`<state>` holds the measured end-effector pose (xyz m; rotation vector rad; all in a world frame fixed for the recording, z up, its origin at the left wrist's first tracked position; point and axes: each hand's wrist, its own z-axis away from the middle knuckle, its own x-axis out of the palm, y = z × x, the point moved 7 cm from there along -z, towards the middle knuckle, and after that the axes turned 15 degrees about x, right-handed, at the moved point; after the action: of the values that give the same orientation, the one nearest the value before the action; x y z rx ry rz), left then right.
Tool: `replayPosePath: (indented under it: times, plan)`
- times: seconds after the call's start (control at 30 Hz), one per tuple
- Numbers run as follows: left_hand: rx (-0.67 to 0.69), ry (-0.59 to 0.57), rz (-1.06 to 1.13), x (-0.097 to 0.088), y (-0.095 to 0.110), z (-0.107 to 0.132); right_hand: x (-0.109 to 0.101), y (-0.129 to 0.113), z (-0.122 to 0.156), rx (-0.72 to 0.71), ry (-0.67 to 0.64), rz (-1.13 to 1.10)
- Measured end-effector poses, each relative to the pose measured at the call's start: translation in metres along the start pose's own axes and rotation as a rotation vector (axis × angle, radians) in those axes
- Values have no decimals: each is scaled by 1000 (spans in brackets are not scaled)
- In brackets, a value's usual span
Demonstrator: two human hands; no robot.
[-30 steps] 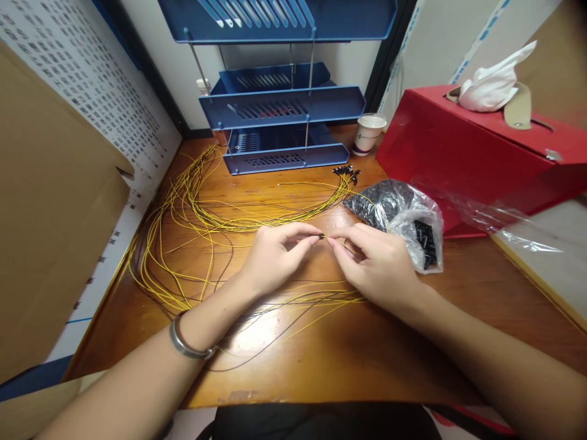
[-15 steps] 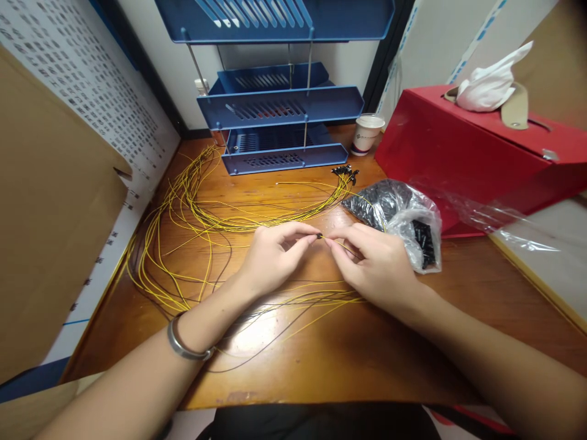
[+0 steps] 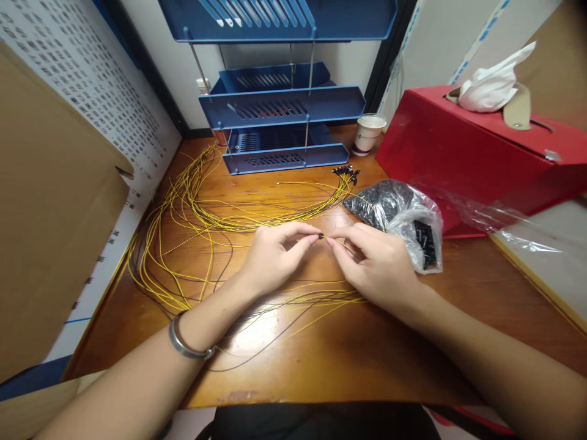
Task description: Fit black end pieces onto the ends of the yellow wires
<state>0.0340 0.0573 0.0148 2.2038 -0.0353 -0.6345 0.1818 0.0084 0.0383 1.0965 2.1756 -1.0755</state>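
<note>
Between thumb and forefinger, my left hand [image 3: 277,253] pinches a small black connector housing [image 3: 321,236]. My right hand [image 3: 378,260] faces it, its fingertips closed on a thin yellow wire [image 3: 347,247] that meets the connector's right end. Whether the wire sits fully inside the housing is too small to tell. Behind my hands, a long bundle of yellow and dark wires [image 3: 192,201] curves across the table, with black connectors [image 3: 346,173] at its right end. More loose wires [image 3: 298,299] run beneath my wrists.
A clear plastic bag [image 3: 397,211] of small black parts lies right of my hands. Behind it stand a red box [image 3: 458,159] with tissue on top and a paper cup [image 3: 368,134]. Blue tiered trays [image 3: 284,160] stand at the back, cardboard [image 3: 59,214] at the left.
Both hands keep almost the same pose, fingertips meeting at the connector. The whole view has shifted very slightly.
</note>
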Motion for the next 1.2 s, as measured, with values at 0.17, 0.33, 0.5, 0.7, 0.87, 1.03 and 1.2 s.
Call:
replayPosePath:
  times: [0.17, 0.33, 0.5, 0.7, 0.87, 1.03, 1.2]
  plan:
    - [27, -24, 14, 1, 3, 0, 1, -2, 1, -10, -5, -3]
    - [-20, 17, 36, 0, -1, -1, 2, -1, 0, 11, -8, 23]
    - [-33, 37, 29, 0, -3, 0, 0, -1, -1, 5, 6, 24]
    - [16, -34, 6, 3, 1, 0, 1, -2, 1, -8, -4, 19]
    - [29, -42, 2, 4, 1, 0, 4, -1, 2, 7, -22, 22]
    - [6, 12, -8, 1, -2, 1, 4, 1, 2, 26, -30, 17]
    - [-13, 22, -12, 0, -3, 0, 3, 1, 2, 23, -29, 13]
